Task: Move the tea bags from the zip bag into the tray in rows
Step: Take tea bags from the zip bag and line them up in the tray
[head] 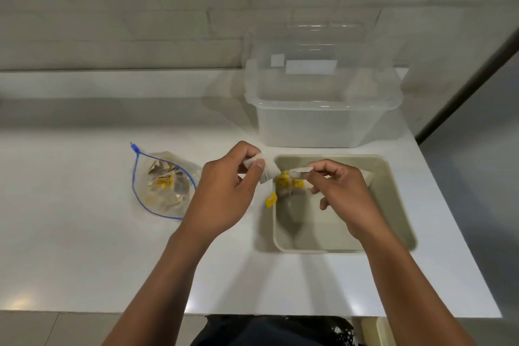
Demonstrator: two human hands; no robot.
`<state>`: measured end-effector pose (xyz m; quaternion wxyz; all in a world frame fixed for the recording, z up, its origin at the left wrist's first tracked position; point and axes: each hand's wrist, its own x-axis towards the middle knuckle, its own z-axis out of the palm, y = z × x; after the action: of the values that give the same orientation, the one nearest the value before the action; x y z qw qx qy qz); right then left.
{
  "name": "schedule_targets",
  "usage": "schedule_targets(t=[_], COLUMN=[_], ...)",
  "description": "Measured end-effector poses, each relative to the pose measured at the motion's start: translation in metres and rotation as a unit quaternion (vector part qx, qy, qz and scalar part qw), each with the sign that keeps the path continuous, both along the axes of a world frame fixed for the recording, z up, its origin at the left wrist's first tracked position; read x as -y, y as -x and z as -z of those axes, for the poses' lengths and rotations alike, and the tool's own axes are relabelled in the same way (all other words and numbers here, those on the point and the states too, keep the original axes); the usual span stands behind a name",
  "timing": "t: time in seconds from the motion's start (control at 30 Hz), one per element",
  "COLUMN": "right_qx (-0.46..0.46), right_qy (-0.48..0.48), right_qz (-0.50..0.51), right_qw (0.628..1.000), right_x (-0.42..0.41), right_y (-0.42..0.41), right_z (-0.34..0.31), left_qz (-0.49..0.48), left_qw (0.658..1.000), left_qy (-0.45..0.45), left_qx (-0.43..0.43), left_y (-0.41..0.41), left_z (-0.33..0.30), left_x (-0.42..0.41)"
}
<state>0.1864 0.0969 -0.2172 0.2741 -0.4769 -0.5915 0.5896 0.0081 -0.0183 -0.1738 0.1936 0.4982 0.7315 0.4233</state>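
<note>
A clear zip bag [164, 185] with a blue zipper lies open on the white counter, left of centre, holding several tea bags with yellow tags. A beige tray [393, 199] sits to its right. My left hand [224, 194] pinches a white tea bag [266, 170] just above the tray's left rim; its yellow tag [271, 200] dangles below. My right hand [342, 191] pinches another tea bag [300, 171] over the tray's far left part. More tea bags with yellow tags [283, 181] hang between my hands, tangled together. One tea bag [369, 175] peeks out behind my right hand.
A large clear plastic bin [323, 121] with its lid leaning behind stands just beyond the tray. The white counter [84, 233] ends close to my body and at the right, where a dark vertical edge runs. A tiled wall backs the counter.
</note>
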Motion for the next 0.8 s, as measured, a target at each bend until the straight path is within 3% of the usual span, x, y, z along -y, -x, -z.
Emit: schedule_targets(t=[0.17, 0.47, 0.8], right_qx=[0.071, 0.227, 0.354], right_qy=[-0.024, -0.025, -0.183], right_qz=[0.004, -0.104, -0.114], right_qw=[0.997, 0.968, 0.910], right_x=[-0.029, -0.054, -0.074], right_y=[-0.024, -0.024, -0.019], right_z=[0.024, 0.073, 0.090], left_qz=[0.013, -0.011, -0.030], left_qw=[1.000, 0.999, 0.998], left_qy=[-0.012, 0.028, 0.046], left_qx=[0.011, 0.009, -0.022], left_y=[-0.020, -0.035, -0.043], left_z=[0.001, 0.038, 0.045], left_x=[-0.018, -0.011, -0.016])
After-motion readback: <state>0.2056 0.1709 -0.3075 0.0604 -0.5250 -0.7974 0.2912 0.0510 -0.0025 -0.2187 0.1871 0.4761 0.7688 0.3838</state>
